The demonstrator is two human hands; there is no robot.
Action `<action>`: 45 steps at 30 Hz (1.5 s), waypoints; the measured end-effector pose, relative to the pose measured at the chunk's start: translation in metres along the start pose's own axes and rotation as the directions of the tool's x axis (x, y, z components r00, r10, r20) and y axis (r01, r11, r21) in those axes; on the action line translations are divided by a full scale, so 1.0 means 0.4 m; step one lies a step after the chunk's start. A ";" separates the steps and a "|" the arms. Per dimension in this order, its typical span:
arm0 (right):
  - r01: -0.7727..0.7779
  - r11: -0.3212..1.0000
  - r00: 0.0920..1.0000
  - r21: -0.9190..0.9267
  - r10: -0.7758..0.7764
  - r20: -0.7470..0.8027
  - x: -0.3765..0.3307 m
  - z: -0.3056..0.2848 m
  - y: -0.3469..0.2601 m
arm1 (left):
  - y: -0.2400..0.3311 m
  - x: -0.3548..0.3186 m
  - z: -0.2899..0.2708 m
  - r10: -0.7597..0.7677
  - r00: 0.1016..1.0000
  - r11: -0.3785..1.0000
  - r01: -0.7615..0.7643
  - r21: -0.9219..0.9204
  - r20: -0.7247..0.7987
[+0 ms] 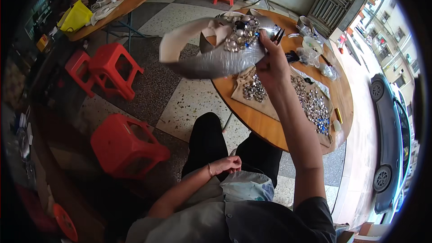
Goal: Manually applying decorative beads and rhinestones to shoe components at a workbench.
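Up over the table's near left side, my right hand (273,63) grips a shoe (225,58) wrapped in shiny clear film, with silver-grey sides and a beige end. A cluster of clear, pearly, dark and blue gems (243,33) covers part of it. Dark-tipped tweezers (280,35) stick out beside my right thumb. My left hand (227,165) rests in my lap with its fingers curled in; whether anything is inside them is hidden. Below the shoe, many loose rhinestones (315,105) lie on a tan cloth (267,109), some of them blue.
The round wooden table (252,123) also bears clear plastic bags (308,56) and cups at its far right. Red stools (121,146) stand to my left. Behind them is another table (135,1) with a yellow container (76,16). A parked car (389,153) is outside, at right.
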State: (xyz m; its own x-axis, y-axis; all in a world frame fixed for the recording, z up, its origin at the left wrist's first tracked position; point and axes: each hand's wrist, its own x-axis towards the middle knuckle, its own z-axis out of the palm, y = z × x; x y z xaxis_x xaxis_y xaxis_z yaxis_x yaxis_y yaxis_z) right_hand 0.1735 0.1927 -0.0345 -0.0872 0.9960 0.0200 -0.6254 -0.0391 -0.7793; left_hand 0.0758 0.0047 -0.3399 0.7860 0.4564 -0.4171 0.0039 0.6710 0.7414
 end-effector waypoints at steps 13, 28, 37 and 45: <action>-0.102 0.837 0.949 -0.537 -0.080 -0.305 0.052 -0.282 0.066 | -0.010 0.015 -0.034 0.085 0.996 0.994 -0.086 -0.067 -0.025; -0.333 -0.680 0.835 -0.654 -0.535 0.131 -0.054 -0.822 -0.257 | 0.279 -0.144 0.137 0.265 0.964 0.802 -0.202 0.562 -0.031; -0.119 0.571 0.723 -0.812 0.611 0.323 -0.373 -0.329 -0.116 | 0.518 -0.210 0.143 0.831 0.556 -0.032 0.051 0.998 -0.001; -0.072 0.181 0.937 -0.981 -0.325 -0.128 -0.562 -0.527 -0.306 | 0.454 -0.392 -0.105 0.867 0.441 -0.059 0.550 0.833 -0.230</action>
State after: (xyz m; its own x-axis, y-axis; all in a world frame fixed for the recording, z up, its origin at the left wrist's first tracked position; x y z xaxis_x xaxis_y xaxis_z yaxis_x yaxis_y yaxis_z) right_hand 0.4329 -0.0096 -0.0756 0.2210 0.9563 0.1913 0.6535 0.0004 -0.7569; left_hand -0.0728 0.0797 -0.1620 0.2079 0.9179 0.3379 0.9473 -0.2750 0.1644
